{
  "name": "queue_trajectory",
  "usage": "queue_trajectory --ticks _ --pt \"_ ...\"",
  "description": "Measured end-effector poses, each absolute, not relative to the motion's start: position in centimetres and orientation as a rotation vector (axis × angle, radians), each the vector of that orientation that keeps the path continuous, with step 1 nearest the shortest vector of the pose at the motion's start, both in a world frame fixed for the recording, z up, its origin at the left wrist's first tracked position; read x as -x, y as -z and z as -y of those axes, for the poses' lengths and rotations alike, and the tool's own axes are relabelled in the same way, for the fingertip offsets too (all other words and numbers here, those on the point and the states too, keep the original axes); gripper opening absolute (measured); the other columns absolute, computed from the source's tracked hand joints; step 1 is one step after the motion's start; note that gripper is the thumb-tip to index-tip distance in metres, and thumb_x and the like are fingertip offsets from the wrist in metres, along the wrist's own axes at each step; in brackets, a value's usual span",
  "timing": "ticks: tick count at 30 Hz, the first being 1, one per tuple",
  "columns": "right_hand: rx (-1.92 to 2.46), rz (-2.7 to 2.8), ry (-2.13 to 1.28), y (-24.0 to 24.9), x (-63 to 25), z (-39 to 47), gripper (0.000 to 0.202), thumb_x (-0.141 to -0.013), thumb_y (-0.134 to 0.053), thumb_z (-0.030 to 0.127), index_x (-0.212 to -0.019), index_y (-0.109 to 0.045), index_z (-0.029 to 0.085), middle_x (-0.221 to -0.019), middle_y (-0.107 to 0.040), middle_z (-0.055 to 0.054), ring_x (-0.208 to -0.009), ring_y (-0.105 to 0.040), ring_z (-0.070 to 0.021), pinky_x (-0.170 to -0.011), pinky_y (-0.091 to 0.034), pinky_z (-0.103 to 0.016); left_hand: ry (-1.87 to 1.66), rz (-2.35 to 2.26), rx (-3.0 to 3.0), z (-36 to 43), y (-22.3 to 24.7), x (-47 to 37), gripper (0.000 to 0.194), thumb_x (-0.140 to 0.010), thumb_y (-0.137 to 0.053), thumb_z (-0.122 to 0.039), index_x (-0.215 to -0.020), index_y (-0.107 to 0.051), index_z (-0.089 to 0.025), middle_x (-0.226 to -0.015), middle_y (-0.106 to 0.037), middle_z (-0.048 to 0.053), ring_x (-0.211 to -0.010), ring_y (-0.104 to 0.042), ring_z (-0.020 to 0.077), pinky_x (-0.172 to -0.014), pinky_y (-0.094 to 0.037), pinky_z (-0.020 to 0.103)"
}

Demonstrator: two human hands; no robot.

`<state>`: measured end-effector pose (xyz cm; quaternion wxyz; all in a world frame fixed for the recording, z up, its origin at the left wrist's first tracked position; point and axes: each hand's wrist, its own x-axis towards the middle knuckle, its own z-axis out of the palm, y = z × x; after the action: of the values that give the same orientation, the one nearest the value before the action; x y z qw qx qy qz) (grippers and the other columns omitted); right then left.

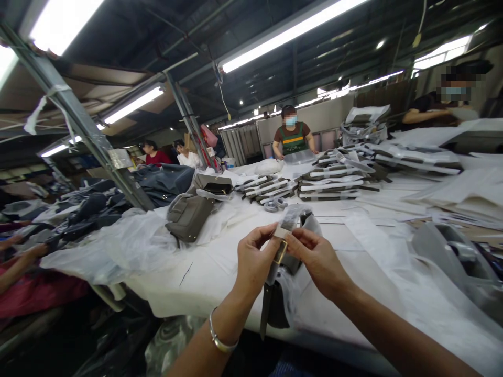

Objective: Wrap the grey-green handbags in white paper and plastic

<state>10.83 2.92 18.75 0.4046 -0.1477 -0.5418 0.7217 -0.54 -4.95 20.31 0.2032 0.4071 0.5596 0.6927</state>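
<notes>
Both hands meet over the near edge of the table around a bag strap (274,272) with a rectangular gold-coloured buckle (280,252). My left hand (253,256) is closed, its thumb and fingers pinching the strap beside the buckle. From the other side my right hand (318,256) pinches the same piece, with fingertips close to the left thumb. Clear plastic film (293,215) wraps the part above the fingers. Below the hands a dark grey-green panel (275,306) hangs over the table edge, partly covered by plastic. The fingers hide part of the strap.
The white-covered table (220,283) bears a finished grey-green bag (190,215) at left and stacked wrapped pieces (332,183) farther back. A grey bag (458,256) lies at right. A person in a green apron (294,139) stands across the table. A metal post (90,131) rises at left.
</notes>
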Motion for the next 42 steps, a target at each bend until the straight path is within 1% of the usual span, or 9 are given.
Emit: queue_trajectory --ticks 3,9,15,19,24,28,32,36,42 --pt "0.406 1.387 -1.746 -18.5 -10.2 -3.0 0.034 -0.077 -0.076 0.051 -0.088 -0.067 0.020 -0.082 -0.065 -0.002 -0.081 -0.063 -0.0176 -0.076 -0.054 -0.030 -1.921 -1.612 -1.149 5.2 -20.1 0.3 0.032 -0.080 -0.075 -0.040 -0.105 -0.076 -0.021 -0.105 -0.076 0.007 -0.095 -0.071 0.0254 -0.085 -0.057 0.036" --pt "0.382 1.419 -1.710 -18.0 -9.8 -3.4 0.032 -0.081 -0.072 0.049 -0.095 -0.064 0.022 -0.080 -0.061 -0.001 -0.082 -0.061 -0.0182 -0.074 -0.051 -0.029 -1.904 -1.649 -1.284 6.5 -21.5 -0.6 0.031 -0.093 -0.058 -0.039 -0.113 -0.075 -0.023 -0.118 -0.073 0.005 -0.115 -0.064 0.0274 -0.104 -0.047 0.040" --pt "0.370 1.418 -1.678 -17.9 -9.6 -3.1 0.032 -0.080 -0.073 0.050 -0.088 -0.062 0.021 -0.085 -0.063 -0.002 -0.075 -0.057 -0.0160 -0.069 -0.049 -0.028 -1.895 -2.064 -1.428 5.9 -21.1 -0.9 0.024 -0.088 -0.065 -0.035 -0.106 -0.077 -0.027 -0.107 -0.077 0.004 -0.101 -0.070 0.0282 -0.098 -0.051 0.041" --pt "0.414 1.422 -1.601 -18.1 -9.5 -2.8 0.033 -0.080 -0.073 0.050 -0.077 -0.059 0.021 -0.075 -0.058 0.000 -0.072 -0.053 -0.0149 -0.066 -0.046 -0.027 -1.749 -2.392 -1.634 5.7 -20.3 -1.7 0.035 -0.092 -0.057 -0.030 -0.124 -0.069 -0.026 -0.120 -0.072 0.009 -0.109 -0.068 0.0302 -0.100 -0.050 0.044" --pt "0.431 1.392 -1.633 -18.3 -9.9 -2.9 0.034 -0.074 -0.078 0.051 -0.075 -0.062 0.020 -0.073 -0.060 0.001 -0.071 -0.054 -0.0152 -0.068 -0.046 -0.028 -1.506 -2.529 -1.946 5.9 -19.3 -3.2 0.054 -0.094 -0.050 -0.024 -0.146 -0.046 -0.010 -0.147 -0.049 0.019 -0.138 -0.046 0.0322 -0.113 -0.039 0.047" --pt "0.423 1.408 -1.669 -18.3 -10.1 -3.1 0.034 -0.072 -0.079 0.050 -0.077 -0.067 0.019 -0.077 -0.066 -0.001 -0.076 -0.058 -0.0171 -0.073 -0.048 -0.029 -1.481 -2.499 -1.996 6.1 -19.2 -3.6 0.059 -0.093 -0.050 -0.023 -0.150 -0.039 -0.010 -0.154 -0.039 0.019 -0.145 -0.033 0.0322 -0.118 -0.031 0.052" --pt "0.421 1.413 -1.721 -18.5 -10.4 -3.3 0.031 -0.076 -0.076 0.048 -0.079 -0.069 0.019 -0.077 -0.066 -0.001 -0.076 -0.060 -0.0163 -0.073 -0.050 -0.028 -1.515 -2.295 -1.910 6.9 -20.4 -2.6 0.052 -0.094 -0.053 -0.030 -0.145 -0.049 -0.016 -0.150 -0.048 0.014 -0.140 -0.042 0.0307 -0.117 -0.034 0.047" --pt "0.331 1.424 -1.791 -18.9 -10.6 -3.7 0.030 -0.080 -0.072 0.047 -0.092 -0.073 0.019 -0.091 -0.071 -0.005 -0.089 -0.065 -0.0208 -0.083 -0.054 -0.032 -1.608 -2.022 -1.615 7.1 -21.8 -0.1 0.041 -0.094 -0.057 -0.039 -0.132 -0.062 -0.024 -0.130 -0.067 0.008 -0.124 -0.059 0.0266 -0.110 -0.043 0.042" --pt "0.261 1.560 -1.662 -19.1 -11.0 -3.8 0.035 -0.086 -0.067 0.045 -0.107 -0.074 0.018 -0.095 -0.073 -0.005 -0.091 -0.068 -0.0203 -0.083 -0.055 -0.032 -1.604 -1.661 -1.330 5.7 -22.2 1.0 0.047 -0.081 -0.073 -0.042 -0.122 -0.066 -0.020 -0.114 -0.072 0.008 -0.105 -0.067 0.0230 -0.095 -0.052 0.034"
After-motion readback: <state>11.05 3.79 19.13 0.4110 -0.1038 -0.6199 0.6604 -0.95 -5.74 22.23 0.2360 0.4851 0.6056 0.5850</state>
